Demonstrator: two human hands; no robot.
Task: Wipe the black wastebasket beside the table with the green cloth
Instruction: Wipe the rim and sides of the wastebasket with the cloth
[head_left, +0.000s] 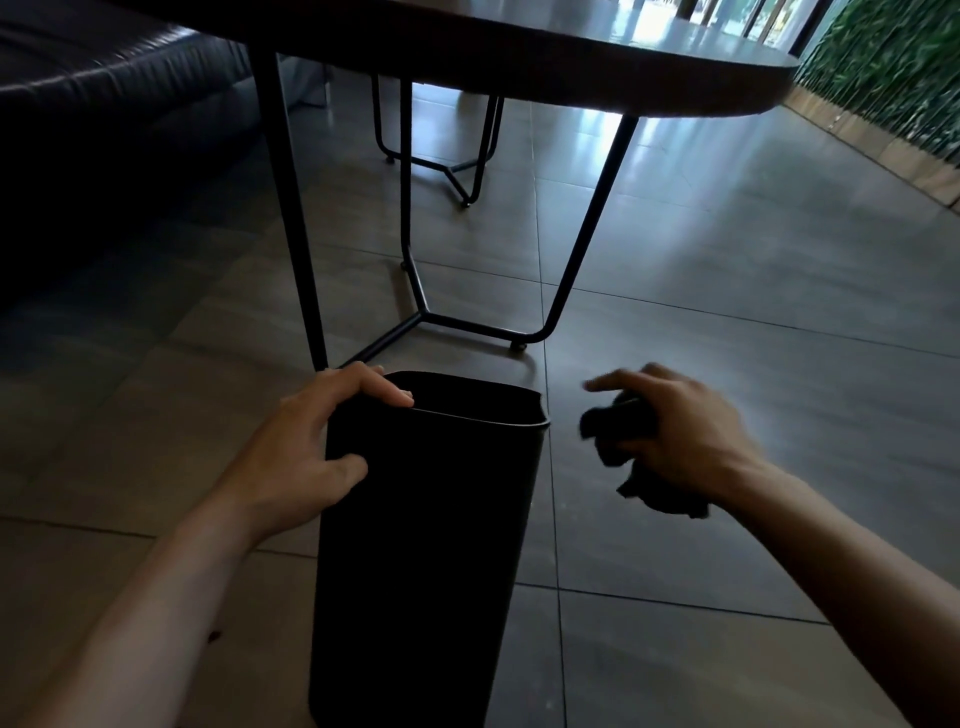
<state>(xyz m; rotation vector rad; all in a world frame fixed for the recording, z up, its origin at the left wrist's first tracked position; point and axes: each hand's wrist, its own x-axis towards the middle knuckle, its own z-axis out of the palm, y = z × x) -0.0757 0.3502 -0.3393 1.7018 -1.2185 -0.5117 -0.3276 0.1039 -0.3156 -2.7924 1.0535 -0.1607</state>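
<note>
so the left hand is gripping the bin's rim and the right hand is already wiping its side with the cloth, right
Not quite. The left hand does grip the wastebasket rim, but the right hand holds the cloth in the air beside the bin, not touching it, as the head view shows.

A dim lounge: dark sofa (104, 104) at ten o'clock, table (571, 52) at twelve, tiled floor (727, 312).

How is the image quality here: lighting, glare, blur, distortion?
Head view: dim and backlit; glare streaks on the floor beyond the table. The cloth in the right hand reads near-black. The wastebasket loses surface detail. Right fingertips slightly blurred; wide-angle bending at the edges.
</note>
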